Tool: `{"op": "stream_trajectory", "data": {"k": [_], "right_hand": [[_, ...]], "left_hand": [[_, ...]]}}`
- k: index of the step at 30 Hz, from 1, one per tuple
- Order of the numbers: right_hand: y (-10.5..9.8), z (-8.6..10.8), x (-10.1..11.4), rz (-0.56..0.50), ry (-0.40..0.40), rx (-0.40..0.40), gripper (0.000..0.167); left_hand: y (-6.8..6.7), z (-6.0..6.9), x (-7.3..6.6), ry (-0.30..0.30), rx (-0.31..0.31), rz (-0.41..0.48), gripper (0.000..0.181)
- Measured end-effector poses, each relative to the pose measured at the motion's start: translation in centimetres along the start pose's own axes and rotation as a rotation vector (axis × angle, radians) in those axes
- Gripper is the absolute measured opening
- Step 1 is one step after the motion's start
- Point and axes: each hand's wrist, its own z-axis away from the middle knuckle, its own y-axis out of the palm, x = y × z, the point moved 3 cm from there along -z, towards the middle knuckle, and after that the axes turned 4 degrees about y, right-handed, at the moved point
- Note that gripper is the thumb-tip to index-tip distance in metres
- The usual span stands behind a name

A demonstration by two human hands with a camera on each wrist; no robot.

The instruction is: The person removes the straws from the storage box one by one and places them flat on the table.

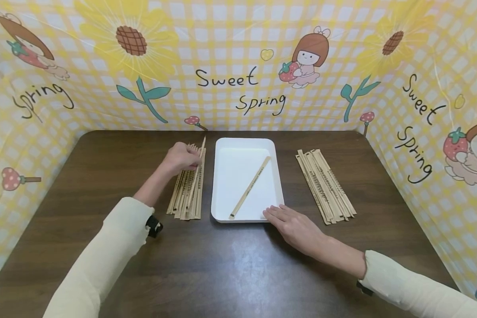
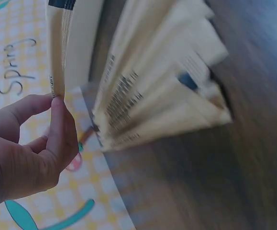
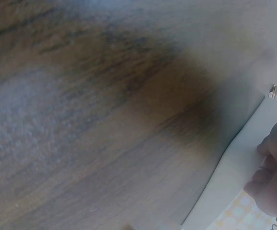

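My left hand [image 1: 184, 157] pinches one paper-wrapped stick [image 1: 202, 148] between thumb and fingertips, above the left pile of similar wrapped sticks [image 1: 183, 198]. Up close in the left wrist view, that stick [image 2: 57, 52] stands upright, printed and with a dark band near the top of the frame. The white tray [image 1: 218, 176] sits in the middle, with a single wrapped stick [image 1: 249, 187] lying diagonally inside. On the tray's near right corner rests my right hand [image 1: 298, 229], its fingers extended over the rim; the right wrist view shows it beside the tray wall [image 3: 238, 167].
Another pile of wrapped sticks [image 1: 326, 187] lies on the dark wooden table [image 1: 238, 274] to the right of the tray. A yellow checked cloth [image 1: 222, 44] with printed drawings hangs at the back and along both sides.
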Motion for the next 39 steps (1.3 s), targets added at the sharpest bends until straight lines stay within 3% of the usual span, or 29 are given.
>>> {"op": "stream_trajectory", "data": {"k": [9, 16, 27, 39], "right_hand": [[0.0, 0.0, -0.1, 0.014, 0.004, 0.008, 0.044], [-0.1, 0.0, 0.1, 0.011, 0.006, 0.012, 0.045], [-0.1, 0.0, 0.1, 0.010, -0.006, -0.003, 0.046], [-0.1, 0.0, 0.0, 0.019, -0.006, -0.003, 0.047]], "left_hand": [[-2.3, 0.2, 2.5, -0.046, -0.015, -0.009, 0.033], [-3.3, 0.2, 3.8, -0.064, -0.021, -0.017, 0.030], [-3.4, -0.3, 5.0, -0.076, -0.008, -0.051, 0.026], [-3.3, -0.1, 5.1, -0.098, 0.015, -0.022, 0.032]]}}
